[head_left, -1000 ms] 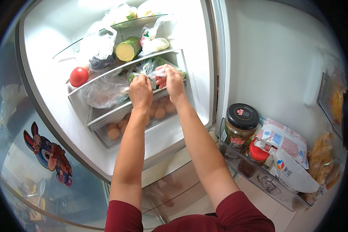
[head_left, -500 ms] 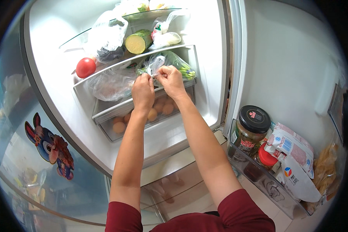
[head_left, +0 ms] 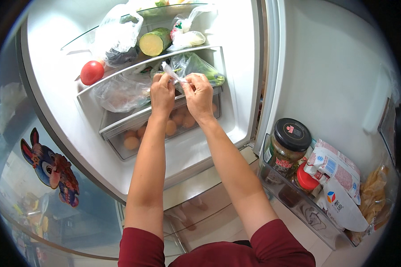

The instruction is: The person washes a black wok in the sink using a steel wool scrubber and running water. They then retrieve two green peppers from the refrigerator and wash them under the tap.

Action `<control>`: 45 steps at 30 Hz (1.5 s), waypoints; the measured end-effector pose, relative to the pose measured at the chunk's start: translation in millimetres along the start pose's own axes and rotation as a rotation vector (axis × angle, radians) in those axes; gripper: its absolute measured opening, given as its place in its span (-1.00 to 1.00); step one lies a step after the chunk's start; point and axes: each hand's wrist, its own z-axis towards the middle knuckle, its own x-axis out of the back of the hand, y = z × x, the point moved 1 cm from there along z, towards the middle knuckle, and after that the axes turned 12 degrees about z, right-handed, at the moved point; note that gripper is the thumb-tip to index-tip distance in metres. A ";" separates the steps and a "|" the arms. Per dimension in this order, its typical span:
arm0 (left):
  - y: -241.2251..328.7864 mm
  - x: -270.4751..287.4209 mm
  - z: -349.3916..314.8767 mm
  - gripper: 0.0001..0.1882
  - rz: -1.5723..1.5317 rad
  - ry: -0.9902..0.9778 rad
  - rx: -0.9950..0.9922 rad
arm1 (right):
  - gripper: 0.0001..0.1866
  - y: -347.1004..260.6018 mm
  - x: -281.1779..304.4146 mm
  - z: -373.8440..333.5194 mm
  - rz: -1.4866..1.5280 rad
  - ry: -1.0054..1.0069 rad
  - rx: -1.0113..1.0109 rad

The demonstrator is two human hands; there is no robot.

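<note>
bag neck [head_left: 169, 70] — pinched by left hand [head_left: 162, 91] and right hand [head_left: 198, 93] (greens [head_left: 218, 79] beyond)

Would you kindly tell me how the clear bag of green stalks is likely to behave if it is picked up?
The bag would probably sag and crinkle, since its thin film looks loose. The end with the green stalks may feel stiffer, as they lie bundled together. It seems unlikely to roll, being uneven in shape.

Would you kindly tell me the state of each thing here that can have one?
Plastic bag, end twisted
Left hand, pinching bag
Right hand, pinching bag
Tomato, no cut visible
Green gourd, cut across
Black-lidded jar, lid on
Red-lidded jar, lid on
Right-hand fridge door, open
</note>
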 end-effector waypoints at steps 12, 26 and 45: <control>-8.5 3.2 -4.4 -0.91 0.028 -0.066 0.072 | -0.94 -27.4 15.1 -7.3 0.347 -0.052 -0.293; -58.2 -16.3 10.8 -0.83 -0.071 0.107 0.583 | -0.94 9.3 23.3 11.3 -0.299 0.276 0.003; 28.6 -14.2 -7.2 -0.78 -0.042 0.134 -0.074 | -0.64 31.3 56.5 -3.1 -0.343 0.403 -0.130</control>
